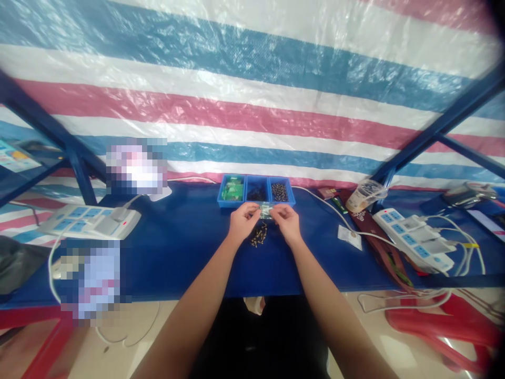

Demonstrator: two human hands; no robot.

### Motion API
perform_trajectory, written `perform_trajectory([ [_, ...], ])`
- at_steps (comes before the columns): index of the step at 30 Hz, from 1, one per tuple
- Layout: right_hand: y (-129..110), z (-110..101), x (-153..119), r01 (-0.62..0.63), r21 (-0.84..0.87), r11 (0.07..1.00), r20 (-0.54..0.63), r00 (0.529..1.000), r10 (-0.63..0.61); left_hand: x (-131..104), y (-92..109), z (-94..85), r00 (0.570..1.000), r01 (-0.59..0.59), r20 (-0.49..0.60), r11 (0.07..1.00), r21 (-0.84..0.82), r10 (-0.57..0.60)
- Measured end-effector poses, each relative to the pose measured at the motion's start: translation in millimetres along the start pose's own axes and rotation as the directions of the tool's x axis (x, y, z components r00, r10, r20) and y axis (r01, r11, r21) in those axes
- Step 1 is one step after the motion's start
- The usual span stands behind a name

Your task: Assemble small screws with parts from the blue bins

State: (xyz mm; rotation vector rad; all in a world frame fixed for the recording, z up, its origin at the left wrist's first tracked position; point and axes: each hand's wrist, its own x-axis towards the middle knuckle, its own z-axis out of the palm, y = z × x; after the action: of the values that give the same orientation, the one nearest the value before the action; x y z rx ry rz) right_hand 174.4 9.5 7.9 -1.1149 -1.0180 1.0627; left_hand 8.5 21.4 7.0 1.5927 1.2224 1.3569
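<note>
Between my two hands is a small greenish circuit board (264,211), pinched at both ends. My left hand (243,218) closes on its left end and my right hand (288,219) on its right end. Just below the board, a loose pile of small brass-and-black parts (258,235) lies on the blue tabletop (177,247). Behind my hands stands a blue three-part bin (231,204). Green boards (232,188) fill its left compartment, black parts (256,192) its middle one, and small metal-tipped parts (280,191) its right one. Fingers hide the board's ends.
White power strips lie at left (130,225) and right (414,242), with cables around them. A clear plastic cup (365,196), a small white packet (349,237) and a brown strap (373,234) are on the right. Red stools (442,321) stand below the table edge.
</note>
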Motion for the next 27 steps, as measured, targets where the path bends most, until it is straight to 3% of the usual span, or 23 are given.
perform_trajectory([
  [10,-3.8,0.9,-1.2,-0.029,-0.076,0.997,-0.003,1.000,0.029,1.1,3.7,-1.7,0.984,0.175,0.055,0.965,-0.197,-0.168],
  [20,-0.3,-1.2,0.2,-0.010,-0.081,0.997,-0.012,1.000,0.009,-0.3,3.0,-0.1,0.984,0.171,0.080,0.963,-0.210,-0.158],
  [27,-2.5,0.9,-1.0,-0.068,-0.020,0.997,0.006,0.998,0.068,0.9,1.6,2.0,0.991,0.121,0.091,0.963,-0.242,-0.102],
])
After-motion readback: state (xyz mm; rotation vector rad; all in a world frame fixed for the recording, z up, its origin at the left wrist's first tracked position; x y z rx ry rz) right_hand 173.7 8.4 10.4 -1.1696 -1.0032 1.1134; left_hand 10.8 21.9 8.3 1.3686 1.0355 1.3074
